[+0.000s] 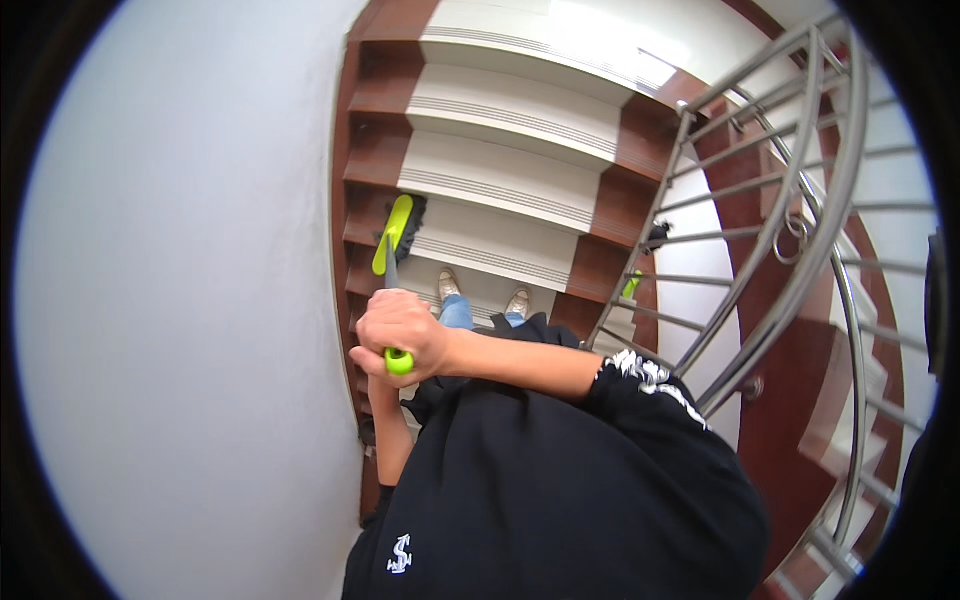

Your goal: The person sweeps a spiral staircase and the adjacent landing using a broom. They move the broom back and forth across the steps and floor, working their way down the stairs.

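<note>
A broom with a lime-green head (393,234) and dark bristles rests on a stair tread by the left wall, its grey pole foreshortened towards me. My right hand (409,334) is closed around the top of the pole, where the lime-green handle end (399,361) pokes out. Against it and partly under it, my left hand (391,298) also grips the pole; much of this hand is hidden. Both hands are in front of my black top, left of the middle of the view.
Stairs with pale treads (495,178) and red-brown sides climb ahead. My shoes (517,301) stand on a step close to the broom head. A white wall (187,300) runs along the left, a metal railing (806,255) along the right. Beyond the railing lies another green object (632,285).
</note>
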`<move>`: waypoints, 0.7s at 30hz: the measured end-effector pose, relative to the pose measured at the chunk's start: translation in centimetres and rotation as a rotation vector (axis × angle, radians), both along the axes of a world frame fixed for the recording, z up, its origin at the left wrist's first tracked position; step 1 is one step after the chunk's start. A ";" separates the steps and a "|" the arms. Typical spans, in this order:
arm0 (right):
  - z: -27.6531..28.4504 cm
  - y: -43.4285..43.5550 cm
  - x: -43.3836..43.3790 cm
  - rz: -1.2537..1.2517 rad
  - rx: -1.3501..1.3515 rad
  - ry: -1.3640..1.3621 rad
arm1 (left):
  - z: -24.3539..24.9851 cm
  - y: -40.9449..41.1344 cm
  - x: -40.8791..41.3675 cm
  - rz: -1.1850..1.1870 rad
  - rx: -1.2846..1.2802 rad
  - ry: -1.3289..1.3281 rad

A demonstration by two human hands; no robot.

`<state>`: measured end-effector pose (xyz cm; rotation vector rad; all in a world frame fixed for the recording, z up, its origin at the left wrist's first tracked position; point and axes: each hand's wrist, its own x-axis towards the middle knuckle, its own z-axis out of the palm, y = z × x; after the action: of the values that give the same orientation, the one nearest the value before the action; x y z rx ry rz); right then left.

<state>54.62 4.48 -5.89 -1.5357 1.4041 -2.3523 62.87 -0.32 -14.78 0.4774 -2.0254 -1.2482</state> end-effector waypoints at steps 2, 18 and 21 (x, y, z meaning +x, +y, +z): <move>-1.1 1.9 0.5 0.069 0.072 0.095 | -0.1 2.0 0.1 0.054 -0.008 0.011; -4.6 4.3 2.6 0.377 0.213 0.079 | -11.7 -4.3 0.1 -0.060 0.064 -0.333; -5.2 0.6 0.0 0.151 0.130 -0.050 | -10.8 -4.8 -1.5 -0.101 0.133 -0.192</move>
<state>54.61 5.12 -11.05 -1.4826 1.3494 -2.1531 61.33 -5.16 -25.57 0.5836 -2.1568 -1.4537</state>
